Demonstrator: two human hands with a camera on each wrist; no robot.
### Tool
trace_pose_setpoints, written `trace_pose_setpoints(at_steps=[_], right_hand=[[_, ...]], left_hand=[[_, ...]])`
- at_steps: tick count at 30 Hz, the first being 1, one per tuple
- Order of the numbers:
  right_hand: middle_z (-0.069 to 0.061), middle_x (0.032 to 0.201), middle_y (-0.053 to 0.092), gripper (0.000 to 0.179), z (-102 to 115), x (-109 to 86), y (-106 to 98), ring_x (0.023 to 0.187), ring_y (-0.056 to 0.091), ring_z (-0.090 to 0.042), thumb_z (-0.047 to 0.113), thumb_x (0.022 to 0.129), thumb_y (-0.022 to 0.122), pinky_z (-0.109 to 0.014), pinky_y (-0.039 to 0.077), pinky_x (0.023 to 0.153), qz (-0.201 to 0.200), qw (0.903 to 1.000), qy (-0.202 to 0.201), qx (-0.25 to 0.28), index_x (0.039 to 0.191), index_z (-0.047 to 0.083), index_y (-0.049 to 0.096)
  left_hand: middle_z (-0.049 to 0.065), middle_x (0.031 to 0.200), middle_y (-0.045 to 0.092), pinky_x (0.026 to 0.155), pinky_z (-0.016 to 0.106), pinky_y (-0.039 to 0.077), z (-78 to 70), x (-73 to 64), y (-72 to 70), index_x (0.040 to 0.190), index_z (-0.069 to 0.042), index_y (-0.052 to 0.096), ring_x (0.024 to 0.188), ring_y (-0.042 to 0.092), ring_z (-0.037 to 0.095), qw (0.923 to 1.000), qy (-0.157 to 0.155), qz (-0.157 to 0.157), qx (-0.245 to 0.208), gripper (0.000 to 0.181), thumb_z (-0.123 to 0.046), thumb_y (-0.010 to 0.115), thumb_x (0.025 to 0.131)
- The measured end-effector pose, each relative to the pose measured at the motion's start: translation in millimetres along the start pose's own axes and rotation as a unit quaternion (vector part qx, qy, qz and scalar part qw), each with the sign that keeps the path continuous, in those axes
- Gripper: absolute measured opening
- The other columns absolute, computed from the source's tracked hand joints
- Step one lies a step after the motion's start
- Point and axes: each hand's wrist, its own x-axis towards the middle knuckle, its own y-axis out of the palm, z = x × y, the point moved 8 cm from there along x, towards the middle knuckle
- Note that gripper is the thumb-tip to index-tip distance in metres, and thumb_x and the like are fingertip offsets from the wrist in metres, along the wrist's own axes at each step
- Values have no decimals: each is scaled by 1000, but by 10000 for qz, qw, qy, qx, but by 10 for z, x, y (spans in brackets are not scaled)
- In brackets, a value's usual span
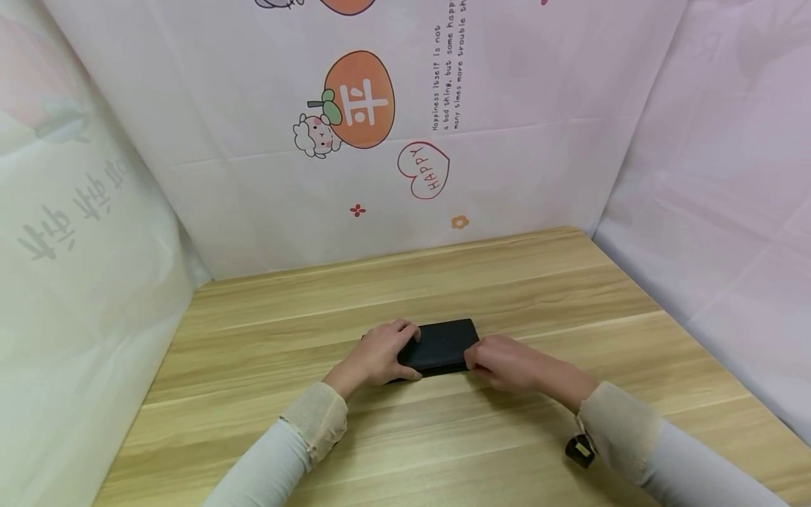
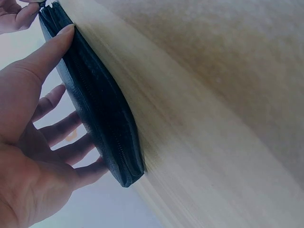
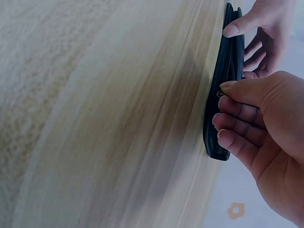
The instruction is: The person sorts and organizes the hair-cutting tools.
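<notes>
A black zip wallet [image 1: 446,343] lies flat on the wooden table, its zipped long side toward me. My left hand [image 1: 378,353] holds its left part, fingers spread over the top and thumb along the near edge. In the left wrist view, zipper teeth run along the side of the wallet [image 2: 102,109]. At the wallet's right part, my right hand [image 1: 503,362] pinches a small metal zipper pull [image 3: 220,93] between thumb and index finger; its other fingers are curled. The zipper track looks parted between the two hands in the right wrist view.
The wooden table [image 1: 304,429] has its far edge against a white printed cloth [image 1: 266,204]. More cloth hangs at the left and right sides. A small black object [image 1: 579,451] hangs at the right sleeve's cuff.
</notes>
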Motion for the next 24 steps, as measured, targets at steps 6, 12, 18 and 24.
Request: trace_pose_setpoints(at_steps=[6,12,18,24], right_hand=[[13,70,49,27,28,19,-4,62,39,-4,-1,93,67,-22,39,60,20,10000,-12,-11,73,14,60],[12,71,49,25,41,35,2,63,39,-4,0,95,68,-22,39,60,95,9999,58,23,74,14,61],[12,71,50,26,45,45,8,63,39,-4,0,95,68,-22,39,60,106,9999,84,33,74,14,61],[12,71,50,27,50,54,15,62,39,-4,1,95,69,-22,38,60,97,9999,95,58,74,15,60]], left_hand=[[7,145,52,104,50,46,-2,-8,-2,134,-16,56,125,56,30,10000,-11,-6,6,62,-49,80,87],[7,146,51,104,50,46,-15,-7,-16,135,-16,56,126,56,31,10000,2,17,-8,63,-49,80,88],[8,146,51,104,49,46,-17,-13,-20,135,-16,56,126,56,31,10000,-9,33,-12,63,-49,80,88],[8,144,52,103,49,47,-13,-12,-18,135,-16,56,124,57,30,10000,7,14,27,63,-50,79,88]])
